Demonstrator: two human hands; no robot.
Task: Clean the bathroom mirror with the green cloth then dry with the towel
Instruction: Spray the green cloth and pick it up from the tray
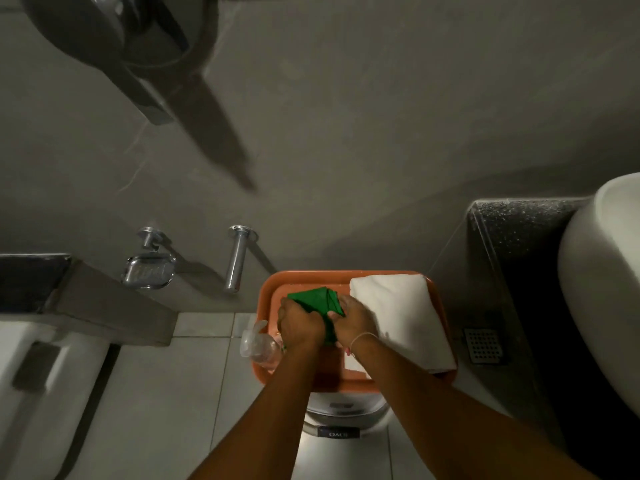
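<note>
So the green cloth [317, 299] is bunched up over the orange tray [266, 299], and both hands are closed on it. The left hand [299, 323] has its fingers wrapped around the left end, the right hand [353, 320] is clamped on the right end, and a twisted bit of cloth hangs down between the two fists. The rest of it fans out past the knuckles toward the wall. Looks like a wringing grip, knuckles nearly touching.

The right wrist has a thin pale band [360, 341] on it.

The towel [401, 323] is white, folded, and lies along the right side of the same tray, just beside the right hand and partly overhanging the tray's right edge. On the left edge of the tray there's a clear spray bottle [258, 344], lying tilted, half hidden behind the left forearm.

The tray sits on top of something white and grey with a dark label [337, 434] on it, can't tell exactly what it is from this angle.

Further out: a chrome tap [235, 261] and a soap dish [149, 270] stick out of the grey wall to the left of the tray. A white basin [595, 289] on a dark speckled counter [519, 223] is at the right, with a floor drain [485, 344] below it. A toilet [34, 375] shows at the bottom left. No mirror clearly in view.
</note>
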